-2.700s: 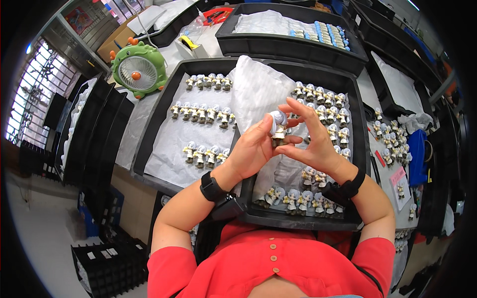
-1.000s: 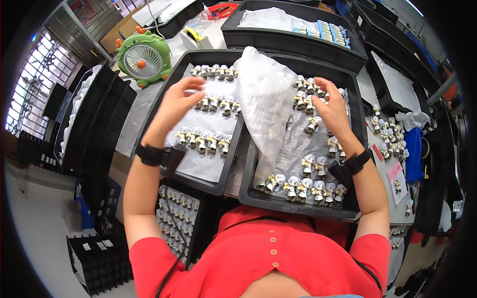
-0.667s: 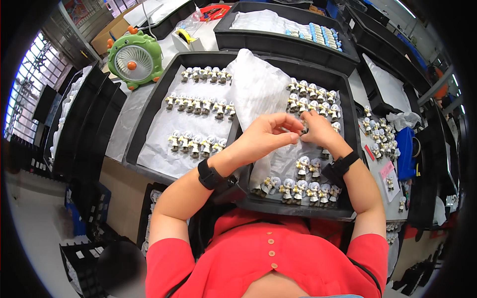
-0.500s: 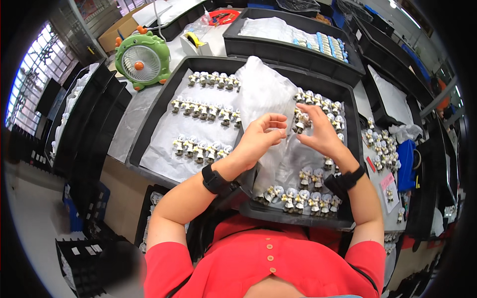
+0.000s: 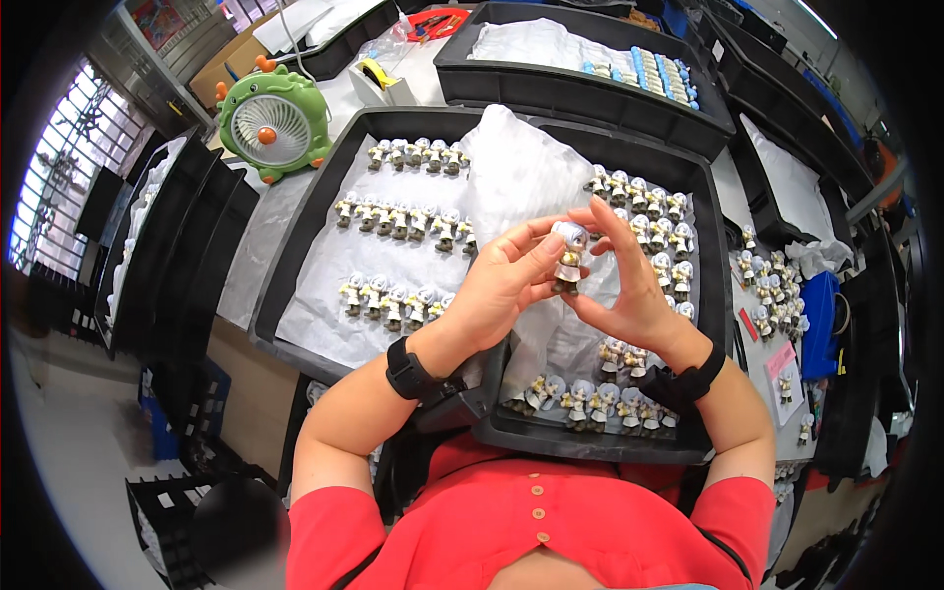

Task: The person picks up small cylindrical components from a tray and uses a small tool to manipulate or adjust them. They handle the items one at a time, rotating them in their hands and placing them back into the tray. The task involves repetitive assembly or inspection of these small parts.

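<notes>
A small figurine [image 5: 569, 258] with pale hair, a white outfit and dark boots is held upright between my hands, above the right tray. The thumb and fingers of my left hand [image 5: 503, 280] are closed on its side. My right hand [image 5: 634, 295] curves around the other side, fingertips by the figurine's head and thumb at its feet. Beneath my hands, the right tray [image 5: 590, 444] holds rows of similar figurines [image 5: 659, 202]. A white liner sheet [image 5: 521, 167] is bunched up between this tray and the left tray [image 5: 295, 211], which also carries rows of figurines [image 5: 398, 218].
A green animal-shaped fan [image 5: 275, 123] stands at the left, near a yellow tape roll [image 5: 376, 74]. Another black tray [image 5: 590, 113] lies behind. Loose figurines [image 5: 772, 290] crowd the right-hand table near a blue bin [image 5: 821, 324]. Stacked trays [image 5: 187, 236] rise at far left.
My right hand was over the right tray's figurines with its fingers apart, my left hand beside it. Now the hands have come together around one raised figurine. The view has shifted slightly.
</notes>
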The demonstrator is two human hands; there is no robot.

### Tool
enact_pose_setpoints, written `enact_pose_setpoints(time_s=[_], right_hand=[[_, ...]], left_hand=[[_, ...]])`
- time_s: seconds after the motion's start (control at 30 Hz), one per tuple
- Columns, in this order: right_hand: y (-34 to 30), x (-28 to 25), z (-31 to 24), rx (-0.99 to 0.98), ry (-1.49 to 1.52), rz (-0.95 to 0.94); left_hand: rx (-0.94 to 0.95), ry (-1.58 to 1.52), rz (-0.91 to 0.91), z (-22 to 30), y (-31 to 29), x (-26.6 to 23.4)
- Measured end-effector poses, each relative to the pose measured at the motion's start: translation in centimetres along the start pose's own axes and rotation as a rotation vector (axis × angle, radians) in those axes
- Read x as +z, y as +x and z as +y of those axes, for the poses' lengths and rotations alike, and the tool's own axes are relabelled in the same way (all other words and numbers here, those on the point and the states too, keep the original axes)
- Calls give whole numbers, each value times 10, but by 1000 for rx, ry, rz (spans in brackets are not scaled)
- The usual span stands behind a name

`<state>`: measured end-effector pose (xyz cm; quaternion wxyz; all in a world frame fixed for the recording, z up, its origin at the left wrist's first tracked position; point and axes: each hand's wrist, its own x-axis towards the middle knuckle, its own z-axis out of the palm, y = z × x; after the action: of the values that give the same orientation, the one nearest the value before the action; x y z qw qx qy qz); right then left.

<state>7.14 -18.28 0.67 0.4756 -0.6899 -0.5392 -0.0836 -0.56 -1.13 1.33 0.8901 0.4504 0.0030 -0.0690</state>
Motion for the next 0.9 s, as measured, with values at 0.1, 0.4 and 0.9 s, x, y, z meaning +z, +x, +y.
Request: enact_pose_setpoints(time_s=[0.1, 0.4, 0.9], right_hand=[[0, 2, 0, 19, 30, 14], [0, -3, 0, 120, 131, -6], [-1, 1, 2, 150, 112, -15]], left_hand=[[28, 69, 31, 0, 0, 0], [20, 17, 13, -3, 3, -6], [60, 160, 52, -4, 4, -3]])
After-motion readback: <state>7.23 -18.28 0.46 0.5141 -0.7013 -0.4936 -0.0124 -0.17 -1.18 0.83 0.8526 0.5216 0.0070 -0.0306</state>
